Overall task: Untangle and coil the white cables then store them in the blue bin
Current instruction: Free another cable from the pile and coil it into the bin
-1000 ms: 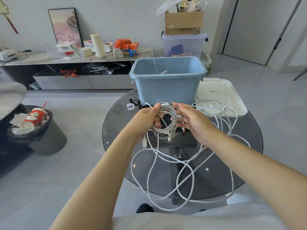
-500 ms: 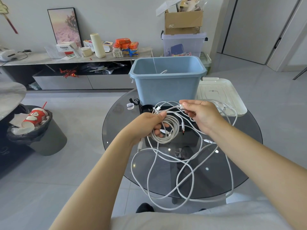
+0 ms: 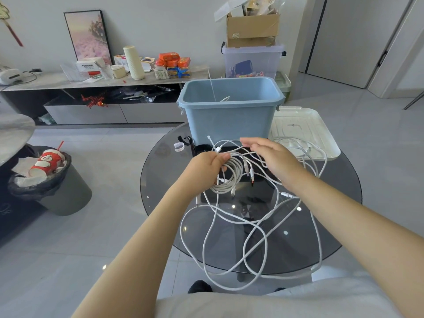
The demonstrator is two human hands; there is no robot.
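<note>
Over the glass tabletop (image 3: 165,180), just in front of the blue bin (image 3: 227,125), step in hand looks like coiling: one partly wound coil (image 3: 229,177) w/ several loose ends hanging, rest of the white cables (image 3: 252,228) sprawled in tangled loops toward the near edge. Left hand (image 3: 206,166) grips the coil, fingers curled round its top. Right hand (image 3: 270,157) is spread, fingers straight, over strands beside the coil; contact unclear. Next move prob. calls for catching a free strand & laying another turn w/o dragging knots in. Bin holds a bit of cable already.
</note>
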